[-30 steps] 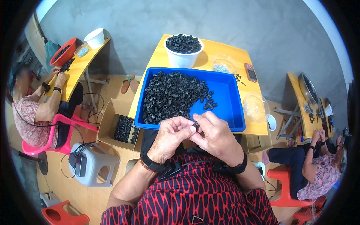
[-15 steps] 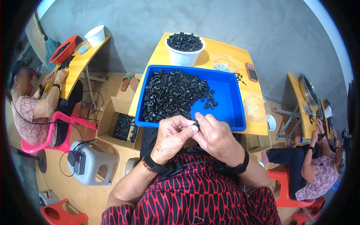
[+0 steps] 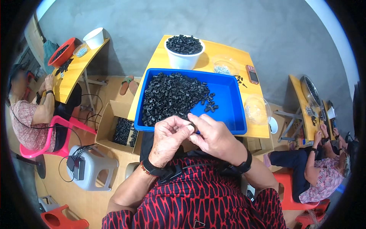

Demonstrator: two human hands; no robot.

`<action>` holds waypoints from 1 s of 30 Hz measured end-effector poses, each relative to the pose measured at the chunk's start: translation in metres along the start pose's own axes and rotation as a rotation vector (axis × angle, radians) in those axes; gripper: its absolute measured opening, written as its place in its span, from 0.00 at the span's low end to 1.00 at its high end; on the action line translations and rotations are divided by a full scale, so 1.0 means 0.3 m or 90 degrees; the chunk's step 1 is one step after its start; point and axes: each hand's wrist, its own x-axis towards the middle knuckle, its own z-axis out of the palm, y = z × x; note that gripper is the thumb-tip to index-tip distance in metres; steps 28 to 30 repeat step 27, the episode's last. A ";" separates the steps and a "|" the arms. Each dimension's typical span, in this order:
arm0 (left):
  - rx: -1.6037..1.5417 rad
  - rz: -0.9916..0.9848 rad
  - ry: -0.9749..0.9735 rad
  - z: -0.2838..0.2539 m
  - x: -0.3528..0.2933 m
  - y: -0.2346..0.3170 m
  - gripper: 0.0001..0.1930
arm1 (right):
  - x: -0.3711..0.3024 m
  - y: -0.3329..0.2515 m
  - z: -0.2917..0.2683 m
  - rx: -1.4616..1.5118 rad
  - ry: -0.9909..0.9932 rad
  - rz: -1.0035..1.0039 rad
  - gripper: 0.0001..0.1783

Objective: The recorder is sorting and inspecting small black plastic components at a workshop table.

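Both my hands meet just over the near edge of a blue tray. My left hand pinches a small black plastic part between thumb and forefinger. From the other side, my right hand closes its thumb and fingers on the same part, which is mostly hidden by fingertips. A heap of small black plastic parts fills the left and middle of the tray, with a few loose ones at the heap's right edge.
A white bucket heaped with black parts stands behind the tray. Right of it are clear dishes, small silvery pieces and a phone. A cardboard box sits lower left. A person works left, others right.
My hands stay together on the small part, the right fingers shifting slightly around it. The whole view has moved a little. The person on the left has drawn their hands closer together.
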 end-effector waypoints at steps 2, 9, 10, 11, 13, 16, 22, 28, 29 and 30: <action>-0.036 0.021 0.038 -0.020 0.004 0.008 0.02 | 0.033 0.017 -0.040 0.208 -0.078 0.115 0.26; -0.059 0.342 0.496 -0.192 0.088 0.097 0.06 | 0.037 0.318 -0.085 0.049 -0.055 0.317 0.10; -0.056 0.352 0.534 -0.241 0.090 0.104 0.07 | 0.036 0.335 -0.070 0.034 -0.111 0.264 0.10; -0.074 0.359 0.542 -0.312 0.094 0.096 0.12 | 0.033 0.352 -0.055 0.020 -0.166 0.210 0.11; -0.079 0.311 0.671 -0.356 0.092 0.109 0.24 | 0.041 0.365 -0.026 0.023 -0.180 0.153 0.12; -0.040 0.234 0.738 -0.467 0.089 0.094 0.40 | 0.058 0.359 -0.005 -0.027 -0.279 0.149 0.12; 0.086 0.259 0.829 -0.524 0.103 0.067 0.36 | 0.032 0.356 -0.014 -0.061 -0.273 0.154 0.11; 0.055 0.379 0.415 -0.380 0.093 0.094 0.20 | 0.059 0.278 -0.027 0.158 -0.107 0.138 0.12; 0.055 0.379 0.415 -0.380 0.093 0.094 0.20 | 0.059 0.278 -0.027 0.158 -0.107 0.138 0.12; 0.055 0.379 0.415 -0.380 0.093 0.094 0.20 | 0.059 0.278 -0.027 0.158 -0.107 0.138 0.12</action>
